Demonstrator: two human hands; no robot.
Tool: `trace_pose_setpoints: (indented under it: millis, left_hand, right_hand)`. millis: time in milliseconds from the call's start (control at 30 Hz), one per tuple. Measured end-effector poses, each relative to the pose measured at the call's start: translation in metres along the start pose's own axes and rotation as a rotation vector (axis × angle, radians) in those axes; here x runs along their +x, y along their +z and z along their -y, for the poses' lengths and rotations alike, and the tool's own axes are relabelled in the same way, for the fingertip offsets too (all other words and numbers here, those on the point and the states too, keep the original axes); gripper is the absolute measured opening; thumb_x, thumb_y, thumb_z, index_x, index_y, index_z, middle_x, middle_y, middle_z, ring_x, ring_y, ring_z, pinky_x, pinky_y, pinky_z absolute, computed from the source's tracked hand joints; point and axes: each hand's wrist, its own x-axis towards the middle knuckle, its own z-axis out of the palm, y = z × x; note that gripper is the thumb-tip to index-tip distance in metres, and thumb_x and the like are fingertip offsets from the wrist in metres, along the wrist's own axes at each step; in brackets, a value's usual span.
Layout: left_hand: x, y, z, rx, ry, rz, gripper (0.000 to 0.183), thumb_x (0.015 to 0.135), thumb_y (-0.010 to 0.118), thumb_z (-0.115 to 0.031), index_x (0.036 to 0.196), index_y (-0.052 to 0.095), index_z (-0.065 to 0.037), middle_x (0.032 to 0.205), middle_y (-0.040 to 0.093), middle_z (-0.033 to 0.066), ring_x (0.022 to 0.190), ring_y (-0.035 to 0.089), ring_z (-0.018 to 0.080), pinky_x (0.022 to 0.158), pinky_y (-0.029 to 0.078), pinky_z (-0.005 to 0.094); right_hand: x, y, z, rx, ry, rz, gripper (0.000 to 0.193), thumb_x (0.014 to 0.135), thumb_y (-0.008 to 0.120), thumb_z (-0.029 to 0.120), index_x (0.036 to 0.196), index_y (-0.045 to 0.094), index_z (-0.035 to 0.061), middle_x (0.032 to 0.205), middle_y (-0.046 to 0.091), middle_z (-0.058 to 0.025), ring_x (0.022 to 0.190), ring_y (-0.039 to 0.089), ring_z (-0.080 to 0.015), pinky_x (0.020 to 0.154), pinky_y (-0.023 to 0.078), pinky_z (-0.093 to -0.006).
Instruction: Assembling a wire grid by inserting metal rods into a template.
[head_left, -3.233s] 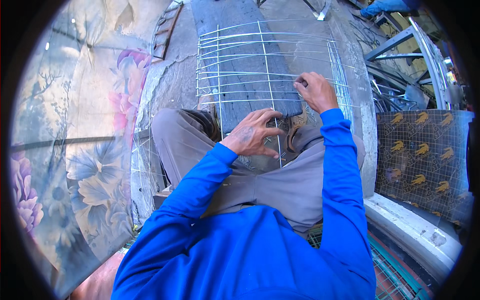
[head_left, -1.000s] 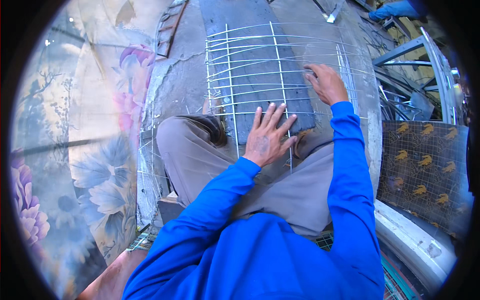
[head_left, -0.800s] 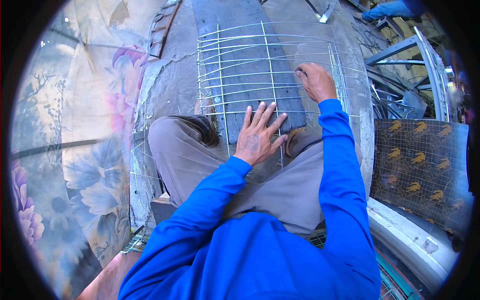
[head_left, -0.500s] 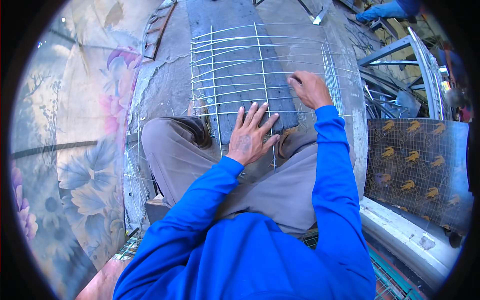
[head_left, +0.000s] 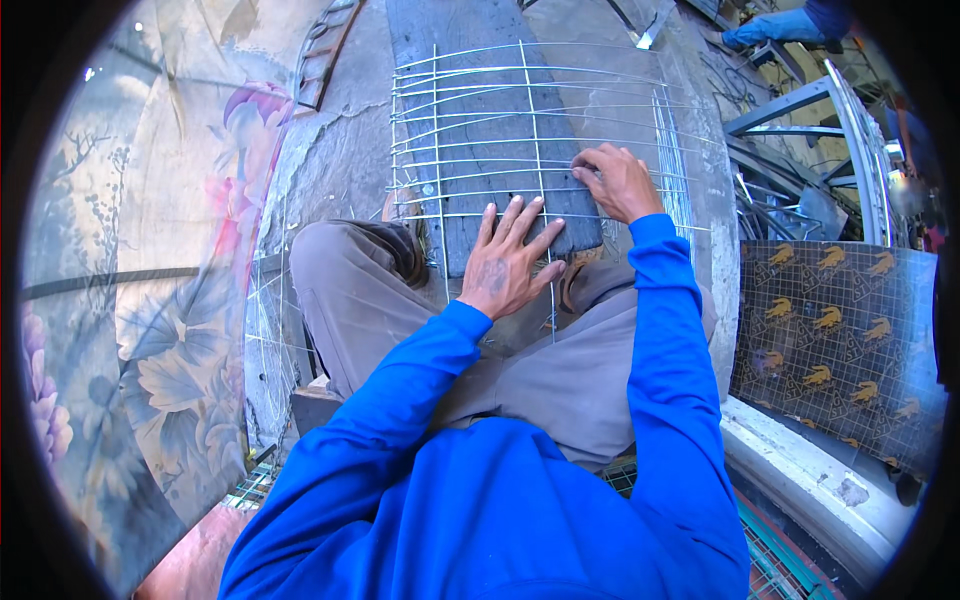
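A grid of thin silvery metal wires [head_left: 437,133] lies over a dark, worn board [head_left: 490,122] in front of me. Long crosswise wires pass over two lengthwise ones. My left hand [head_left: 503,262] rests palm down at the grid's near edge, fingers spread over the nearest wires and the board. To its right, my right hand [head_left: 622,182] has thumb and fingers pinched together at one of the crosswise wires, just right of the second lengthwise wire. The exact contact at those fingertips is too small to make out.
More straight wires [head_left: 672,165] lie in a bundle right of the board. A floral sheet [head_left: 180,330] covers the left side. At the right stand a metal frame [head_left: 850,140] and a dark patterned panel [head_left: 830,330]. Another person's leg [head_left: 775,27] shows far right.
My right hand has shifted slightly left and nearer along the grid, its fingertips drawing closer together. My left hand keeps its place at the near edge. The whole view has shifted a little.
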Motion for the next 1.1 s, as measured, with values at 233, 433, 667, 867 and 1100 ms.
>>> trace_pose_setpoints:
  millis: [233,433,667,867,1100]
  left_hand:
    - [-0.002,0.0,0.0,-0.002,0.005,-0.007,0.057,0.098,0.058,-0.052,0.148,0.054,-0.025,0.158,0.041,0.0122,0.149,0.034,0.0342,0.124,0.019,0.0563]
    - [-0.002,0.003,0.0,-0.026,0.008,-0.031,0.057,0.098,0.058,-0.052,0.148,0.054,-0.024,0.157,0.042,0.0128,0.149,0.035,0.0343,0.125,0.018,0.0569]
    - [-0.005,0.001,0.004,-0.062,0.006,-0.087,0.06,0.096,0.06,-0.056,0.143,0.058,-0.02,0.156,0.043,0.0143,0.149,0.034,0.0348,0.125,0.014,0.0587]
    - [-0.003,-0.004,0.004,-0.093,0.008,-0.089,0.056,0.095,0.061,-0.056,0.136,0.064,-0.018,0.155,0.045,0.0154,0.15,0.034,0.0354,0.125,0.012,0.0602]
    - [0.027,-0.066,0.037,-0.502,-0.122,0.004,0.032,0.094,0.07,-0.035,0.115,0.075,-0.012,0.135,0.062,0.0188,0.131,0.055,0.0396,0.109,0.045,0.0477]
  right_hand:
    - [-0.001,-0.003,0.005,-0.02,-0.002,0.013,0.018,0.095,0.067,0.033,0.104,0.075,0.0195,0.104,0.069,-0.0061,0.108,0.064,-0.0311,0.092,0.047,-0.0514]
    - [-0.019,-0.01,0.029,-0.038,-0.091,-0.286,0.019,0.093,0.069,0.031,0.103,0.074,0.0162,0.102,0.069,-0.0087,0.106,0.065,-0.0322,0.089,0.05,-0.048]
    - [-0.062,-0.005,0.044,0.152,-0.068,-0.007,0.021,0.095,0.069,0.026,0.105,0.073,0.0083,0.098,0.067,-0.014,0.096,0.067,-0.035,0.082,0.053,-0.0439]
    - [-0.061,0.001,0.03,0.172,-0.025,-0.055,0.019,0.093,0.069,0.027,0.106,0.075,0.0139,0.102,0.066,-0.0135,0.098,0.066,-0.0356,0.085,0.055,-0.0462]
    - [-0.058,0.007,0.03,0.142,-0.049,0.0,0.017,0.095,0.066,0.024,0.107,0.075,0.0168,0.097,0.064,-0.0126,0.096,0.067,-0.0354,0.084,0.055,-0.0469]
